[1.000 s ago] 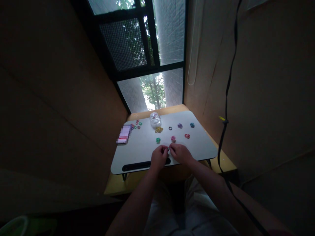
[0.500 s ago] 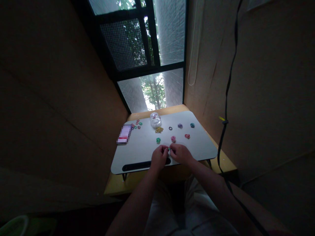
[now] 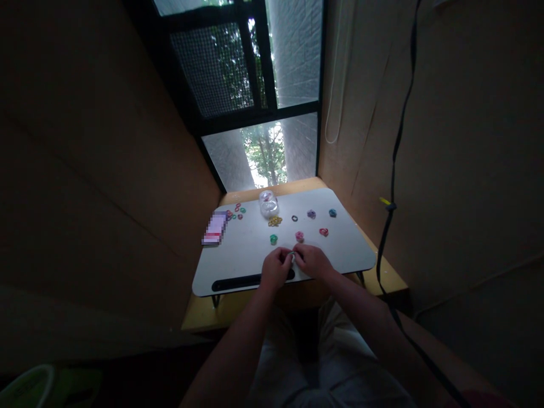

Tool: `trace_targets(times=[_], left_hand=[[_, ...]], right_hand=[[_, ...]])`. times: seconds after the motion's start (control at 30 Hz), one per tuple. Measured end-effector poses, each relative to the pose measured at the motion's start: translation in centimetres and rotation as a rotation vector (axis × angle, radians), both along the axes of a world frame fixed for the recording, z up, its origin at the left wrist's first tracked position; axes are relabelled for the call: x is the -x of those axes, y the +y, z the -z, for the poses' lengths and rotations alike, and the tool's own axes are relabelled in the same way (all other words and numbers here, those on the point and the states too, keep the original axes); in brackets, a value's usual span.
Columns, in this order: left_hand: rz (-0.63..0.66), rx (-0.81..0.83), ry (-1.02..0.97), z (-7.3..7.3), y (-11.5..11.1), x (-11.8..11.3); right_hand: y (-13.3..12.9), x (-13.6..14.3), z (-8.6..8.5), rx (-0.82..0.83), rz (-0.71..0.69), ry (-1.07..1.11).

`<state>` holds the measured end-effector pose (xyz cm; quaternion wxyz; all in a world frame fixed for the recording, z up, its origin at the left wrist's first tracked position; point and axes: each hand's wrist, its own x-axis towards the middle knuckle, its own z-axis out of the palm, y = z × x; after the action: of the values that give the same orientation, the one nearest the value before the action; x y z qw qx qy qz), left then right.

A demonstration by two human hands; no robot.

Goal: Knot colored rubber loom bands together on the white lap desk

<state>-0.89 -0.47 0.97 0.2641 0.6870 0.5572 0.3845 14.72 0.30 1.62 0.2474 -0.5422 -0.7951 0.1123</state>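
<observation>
Left hand, right hand: fingertips pinched closed on small greenish band. Band at left's 2 o'clock, right's 10; neither clearly nearer, long axis unclear.

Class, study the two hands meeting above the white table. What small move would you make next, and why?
Perhaps ease the right hand slightly away from the left hand, gently: their fingertips meet around a small greenish item, hiding most of its shape, so a little opening might show how it sits.
</observation>
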Motion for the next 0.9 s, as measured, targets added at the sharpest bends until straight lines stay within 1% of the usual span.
trace_targets(times=[0.23,0.4,0.5,0.63,0.73,0.9], left_hand=[[-0.010,0.005,-0.010,0.00,0.00,-0.02],[0.002,-0.012,0.002,0.05,0.00,0.08],[0.020,-0.004,-0.024,0.06,0.01,0.17],[0.038,-0.001,-0.048,0.03,0.03,0.22],[0.026,0.006,-0.033,0.06,0.10,0.22],[0.030,-0.004,-0.030,0.29,0.30,0.29]], right_hand=[[-0.16,-0.05,0.01,-0.006,-0.004,0.033],[-0.03,-0.10,0.23,-0.004,-0.012,0.024],[0.02,-0.10,0.29,-0.002,-0.012,0.023],[-0.02,-0.05,0.17,0.001,0.000,0.015],[-0.11,-0.05,0.05,-0.002,0.010,0.020],[-0.19,-0.22,0.03,-0.002,-0.020,0.070]])
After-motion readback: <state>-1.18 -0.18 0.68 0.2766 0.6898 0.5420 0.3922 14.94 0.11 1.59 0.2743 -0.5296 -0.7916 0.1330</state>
